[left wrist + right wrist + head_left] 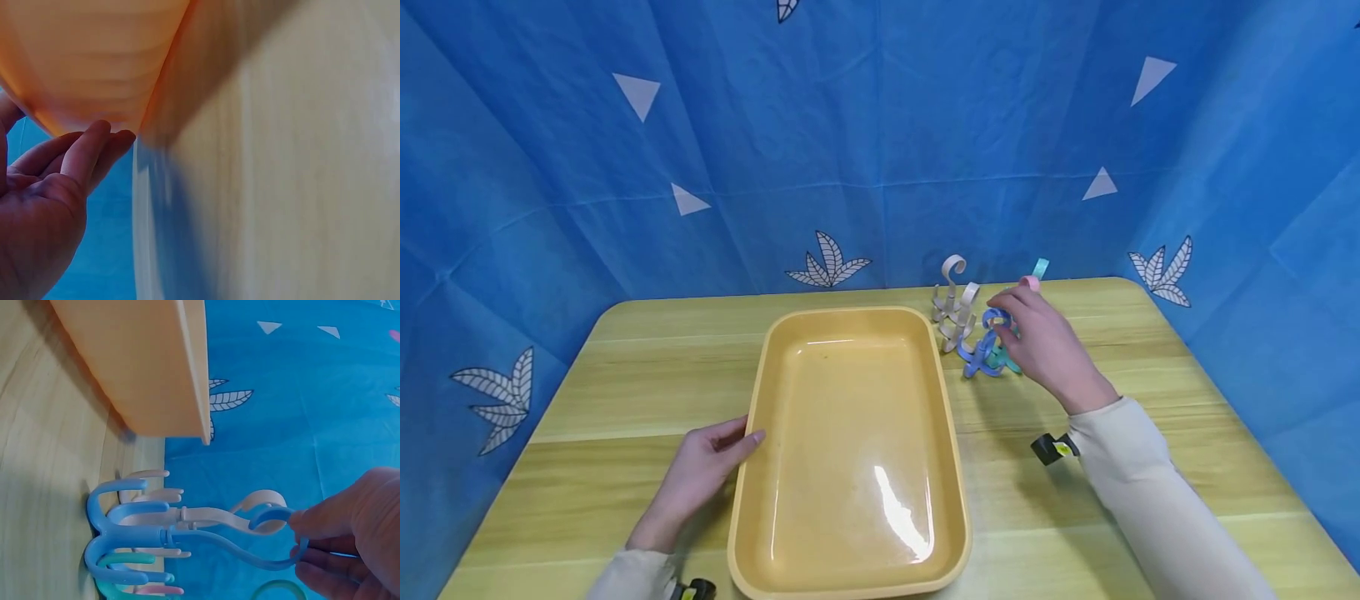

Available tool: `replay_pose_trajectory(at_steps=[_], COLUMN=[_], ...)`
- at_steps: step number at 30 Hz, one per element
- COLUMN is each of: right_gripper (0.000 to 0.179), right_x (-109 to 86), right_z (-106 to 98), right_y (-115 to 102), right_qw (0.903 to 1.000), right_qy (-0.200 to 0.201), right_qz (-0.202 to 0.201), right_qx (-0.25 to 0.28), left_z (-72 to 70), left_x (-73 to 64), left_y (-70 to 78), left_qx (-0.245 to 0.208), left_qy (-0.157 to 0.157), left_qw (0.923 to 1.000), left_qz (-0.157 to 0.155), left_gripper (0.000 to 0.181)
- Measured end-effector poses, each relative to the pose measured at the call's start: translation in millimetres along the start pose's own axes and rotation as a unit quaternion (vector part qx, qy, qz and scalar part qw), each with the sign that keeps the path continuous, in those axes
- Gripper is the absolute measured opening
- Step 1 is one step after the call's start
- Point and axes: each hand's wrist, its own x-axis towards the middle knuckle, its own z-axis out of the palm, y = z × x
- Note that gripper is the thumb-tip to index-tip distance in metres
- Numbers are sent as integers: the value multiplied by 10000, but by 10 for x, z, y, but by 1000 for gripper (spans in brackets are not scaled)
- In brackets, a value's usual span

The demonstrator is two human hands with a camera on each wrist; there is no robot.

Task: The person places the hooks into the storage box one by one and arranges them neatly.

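A yellow rectangular tray (850, 433) lies on the table in the head view. My left hand (703, 467) grips its left rim, thumb over the edge and fingers against the outer wall; the left wrist view shows those fingers (94, 150) at the wall. Beyond the tray's far right side, my right hand (1048, 342) pinches the curled top of a blue multi-prong hanging hook (134, 536). The hook stands upright, prongs down at the table. Around it cluster two white hooks (952, 275), a green hook (1040, 268) and a pink hook (1030, 283), the last two partly hidden by my hand.
The wooden table (655, 358) has rounded far corners. A blue cloth backdrop (925, 150) with white leaves and triangles rises behind it and along both sides. The hooks stand near the table's far edge, close beside the tray.
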Motion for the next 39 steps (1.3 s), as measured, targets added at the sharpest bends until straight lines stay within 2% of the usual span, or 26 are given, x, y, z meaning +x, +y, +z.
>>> replay_pose_trajectory(at_steps=[6,12,16,31,39], right_gripper=[23,20,18,16,19], right_x=[49,70,74,72,114], right_z=[44,15,-10,-211,-334], right_y=[45,43,37,-151,-264], right_qw=[9996,9996,9996,9978,9921], right_qy=[11,-204,-262,88,342], right_qz=[-161,57,46,-476,-1033], right_qx=[-235,-168,-58,445,626], left_z=[7,14,13,6,13], left_x=[-5,-10,-7,-4,-3], left_y=[-17,-19,-34,-40,-46], left_qx=[-52,-99,-81,-450,-572], left_qy=[7,1,0,-123,-131], left_qw=[10000,9999,10000,9988,9982], left_qz=[-37,-59,-52,-143,-131], left_gripper=[48,45,44,47,46])
